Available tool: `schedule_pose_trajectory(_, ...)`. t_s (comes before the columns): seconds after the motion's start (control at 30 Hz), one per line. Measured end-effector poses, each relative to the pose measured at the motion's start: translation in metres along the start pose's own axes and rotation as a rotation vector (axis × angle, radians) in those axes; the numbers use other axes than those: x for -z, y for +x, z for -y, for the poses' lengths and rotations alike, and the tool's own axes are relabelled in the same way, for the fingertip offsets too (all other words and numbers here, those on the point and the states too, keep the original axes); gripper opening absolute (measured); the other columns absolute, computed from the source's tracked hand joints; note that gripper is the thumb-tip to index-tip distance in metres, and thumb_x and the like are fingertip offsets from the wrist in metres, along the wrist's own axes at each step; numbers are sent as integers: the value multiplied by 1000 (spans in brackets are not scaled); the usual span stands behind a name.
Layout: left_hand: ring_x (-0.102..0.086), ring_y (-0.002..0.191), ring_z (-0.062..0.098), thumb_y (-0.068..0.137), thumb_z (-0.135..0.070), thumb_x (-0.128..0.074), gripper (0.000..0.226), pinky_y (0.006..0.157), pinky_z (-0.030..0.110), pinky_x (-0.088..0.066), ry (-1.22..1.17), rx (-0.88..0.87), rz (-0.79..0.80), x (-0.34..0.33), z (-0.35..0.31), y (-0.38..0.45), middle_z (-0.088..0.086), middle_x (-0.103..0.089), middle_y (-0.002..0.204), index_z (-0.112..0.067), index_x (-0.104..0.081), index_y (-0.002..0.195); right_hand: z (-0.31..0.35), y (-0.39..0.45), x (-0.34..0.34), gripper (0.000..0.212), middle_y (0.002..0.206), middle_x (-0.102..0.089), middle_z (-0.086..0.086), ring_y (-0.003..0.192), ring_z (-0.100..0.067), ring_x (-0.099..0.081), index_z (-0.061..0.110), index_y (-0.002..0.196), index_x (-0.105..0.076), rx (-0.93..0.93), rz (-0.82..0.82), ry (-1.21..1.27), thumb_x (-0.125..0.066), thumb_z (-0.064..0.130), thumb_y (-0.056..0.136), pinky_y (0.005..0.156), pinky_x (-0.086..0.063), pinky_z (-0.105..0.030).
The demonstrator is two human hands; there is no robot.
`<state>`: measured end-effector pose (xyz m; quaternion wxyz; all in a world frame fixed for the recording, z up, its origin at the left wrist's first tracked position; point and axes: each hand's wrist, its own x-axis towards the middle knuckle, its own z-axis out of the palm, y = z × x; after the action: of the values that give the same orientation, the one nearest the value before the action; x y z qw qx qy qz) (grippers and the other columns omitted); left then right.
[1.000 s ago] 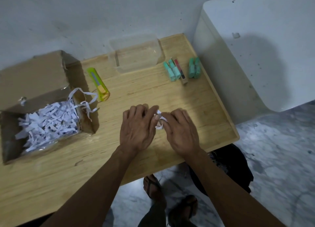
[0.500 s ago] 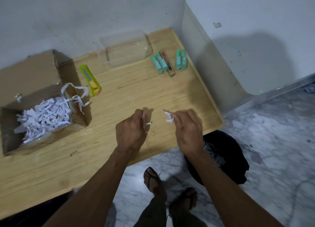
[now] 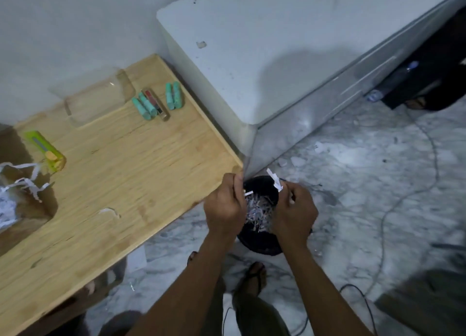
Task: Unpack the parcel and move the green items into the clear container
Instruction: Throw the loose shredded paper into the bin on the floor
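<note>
Apparently both hands hover beyond table edge.

Both hands hover over a black bin at five o'clock off the table: left hand and right hand each pinch white paper strips.

left hand: fingers curled, pinching | right hand: fingers curled, pinching

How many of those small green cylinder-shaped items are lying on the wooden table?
4. Two green cylinders lie side by side left of a clear case, beside the clear plastic container; two more lie right of it. Others may be hidden in the box.
</note>
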<state>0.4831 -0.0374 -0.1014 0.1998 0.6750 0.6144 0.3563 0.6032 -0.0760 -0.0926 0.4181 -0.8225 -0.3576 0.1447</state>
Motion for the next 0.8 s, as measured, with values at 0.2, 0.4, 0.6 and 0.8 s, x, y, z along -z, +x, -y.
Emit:
schedule_pose_trajectory(0.2,-56,60,39,105,-57,-24,60,51,32,-27,78,135,280,-106,12,-39,14,-58,66,-10,-59,91,-103,13,-8,19,85,-63,-16,76,-26,-56,-1,91,-67,-203,56,-87,-53,10,97,66,-33,-26)
schedule_pose_trajectory(0.4,-59,116,32,107,-51,-30,47,90,42,-48,76,333,558,-188,62,-55,7,-64,127,-21,-61,128,-195,23,-57,39,112,-64,-18,104,-32,-60,3,119,-62,-274,276,-180,-44,32,102,79,-40,-30)
schedule_pose_trajectory(0.6,-31,149,22,108,-47,-29,56,117,35,-25,-17,450,686,-190,59,-55,2,-35,163,-20,-35,157,-212,22,-58,50,135,-55,-19,128,-33,-48,0,137,-50,-350,328,-190,-38,35,103,103,-38,-39)
schedule_pose_trajectory(0.8,-38,146,21,108,-45,-30,55,120,32,-28,-55,288,646,-136,20,-45,5,-43,158,-14,-42,153,-149,28,-23,43,132,-58,-17,124,-30,-52,3,134,-53,-310,258,-135,-42,30,103,102,-40,-36)
